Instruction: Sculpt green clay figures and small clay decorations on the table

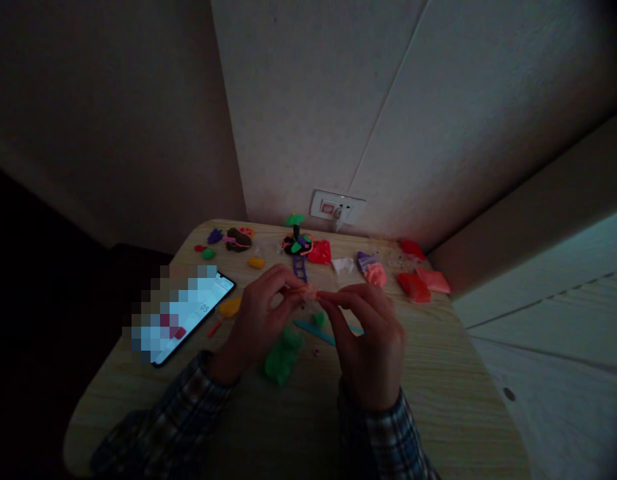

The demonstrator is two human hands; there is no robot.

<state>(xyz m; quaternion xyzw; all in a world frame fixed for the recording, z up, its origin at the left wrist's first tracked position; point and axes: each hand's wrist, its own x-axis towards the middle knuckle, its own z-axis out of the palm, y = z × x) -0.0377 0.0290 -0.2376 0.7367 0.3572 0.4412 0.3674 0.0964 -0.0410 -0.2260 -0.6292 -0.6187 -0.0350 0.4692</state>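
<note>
My left hand [263, 310] and my right hand [371, 333] meet over the middle of the table, fingertips pinched. Between them is a small pinkish clear plastic bag [312, 293], gripped from both sides; its contents are too small and dim to make out. Below the hands lie a lump of green clay [282, 357] that looks wrapped in plastic, a smaller green piece [318, 319] and a blue modelling tool [316, 331], partly hidden by my right hand. A yellow piece [229, 307] sits beside my left hand.
A lit phone [216, 291] lies on the left of the wooden table [453, 400]. Along the back stand a small black and green clay model [297, 243], a red packet [319, 252], a white packet [343, 265] and red bags [414, 287]. A wall socket [337, 207] is behind.
</note>
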